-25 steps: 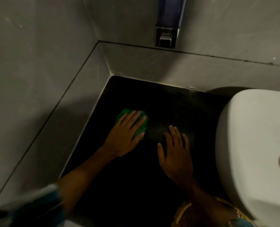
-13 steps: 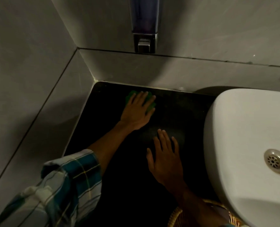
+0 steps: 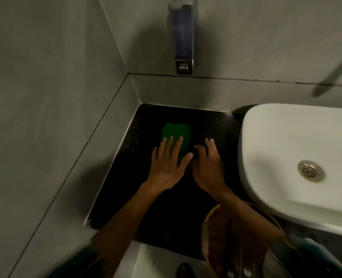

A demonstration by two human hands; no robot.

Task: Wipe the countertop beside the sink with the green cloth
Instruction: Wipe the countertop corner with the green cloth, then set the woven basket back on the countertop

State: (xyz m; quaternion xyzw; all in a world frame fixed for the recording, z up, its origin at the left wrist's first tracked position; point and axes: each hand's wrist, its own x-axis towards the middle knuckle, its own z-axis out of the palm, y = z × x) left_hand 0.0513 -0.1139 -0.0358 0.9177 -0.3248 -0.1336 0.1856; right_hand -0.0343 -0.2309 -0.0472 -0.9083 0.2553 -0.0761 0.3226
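Observation:
The green cloth (image 3: 175, 132) lies flat on the black countertop (image 3: 146, 197), left of the white sink (image 3: 286, 149). My left hand (image 3: 169, 165) is spread flat with its fingertips pressing the cloth's near edge. My right hand (image 3: 209, 167) rests palm-down on the countertop just to the right, its fingers slightly curled, between the cloth and the sink. The near part of the cloth is hidden under my left fingers.
Grey tiled walls close the countertop at the left and back. A soap dispenser (image 3: 183, 37) hangs on the back wall above the corner. A woven basket (image 3: 226, 243) sits at the counter's front edge under my right forearm. The sink drain (image 3: 310, 171) lies to the right.
My left hand slid back from the back wall toward me, and more of the cloth now shows ahead of its fingers. My right hand has come closer to the left one.

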